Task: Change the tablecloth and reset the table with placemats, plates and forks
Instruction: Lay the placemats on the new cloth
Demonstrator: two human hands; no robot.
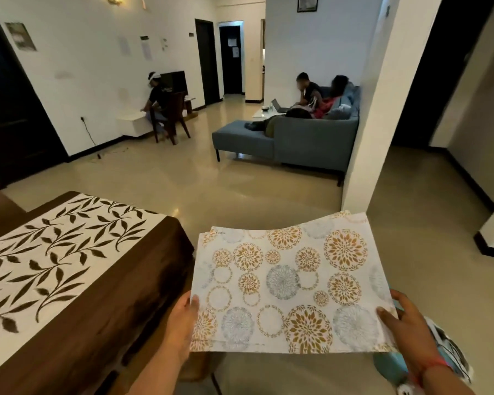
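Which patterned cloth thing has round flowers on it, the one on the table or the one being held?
The held placemats have round gold and grey flowers; the tablecloth shows dark leafy branches.

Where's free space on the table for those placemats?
The whole visible tablecloth top is bare: the leaf-print centre strip and the brown band along the near edge. Nothing crowds it. The placemats are off the table's right corner, gripped by left hand and right hand.

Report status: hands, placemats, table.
Both hands, left hand and right hand, grip the placemats stack by its near corners. Stack held in air, right of the table. Tablecloth on; nothing blocking.
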